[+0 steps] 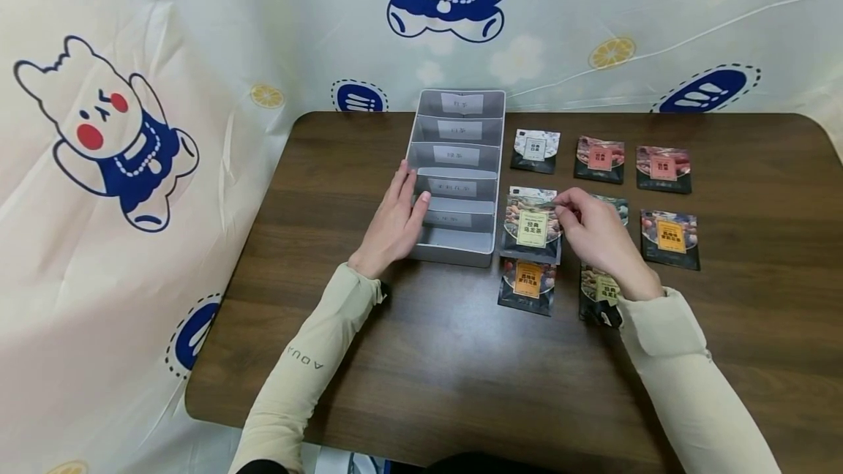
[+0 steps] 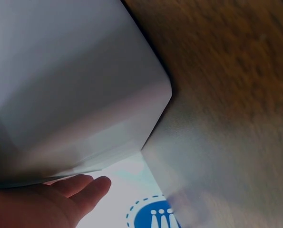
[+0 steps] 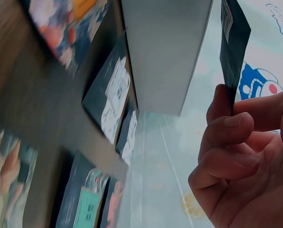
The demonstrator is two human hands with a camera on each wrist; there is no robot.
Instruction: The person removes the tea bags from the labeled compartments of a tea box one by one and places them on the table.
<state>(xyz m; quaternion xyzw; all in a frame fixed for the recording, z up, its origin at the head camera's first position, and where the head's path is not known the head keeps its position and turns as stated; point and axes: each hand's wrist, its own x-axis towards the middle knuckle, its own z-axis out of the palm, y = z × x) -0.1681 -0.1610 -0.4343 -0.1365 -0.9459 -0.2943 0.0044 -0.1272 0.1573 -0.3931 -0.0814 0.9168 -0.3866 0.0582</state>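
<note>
My right hand (image 1: 602,240) pinches a tea sachet (image 1: 532,225) with a pale yellow-green label by its right edge. In the right wrist view the sachet (image 3: 235,47) stands on edge between thumb and fingers, raised above the table. It overlaps an orange-labelled sachet (image 1: 527,280) in the head view. Along the left side of a long grey divided box (image 1: 454,258) lies my left hand (image 1: 388,229), its fingers extended and fingertips at the rim. White paper labels (image 1: 459,129) mark the box's several compartments.
Right of the box lie more sachets: a white-labelled one (image 1: 535,151), two red-labelled ones (image 1: 599,159) (image 1: 664,169) and an orange-labelled one (image 1: 670,240). A yellow-green one (image 1: 596,291) and a teal-edged one (image 1: 619,207) are partly hidden by my right arm. A printed curtain (image 1: 316,20) hangs behind the brown table (image 1: 408,371).
</note>
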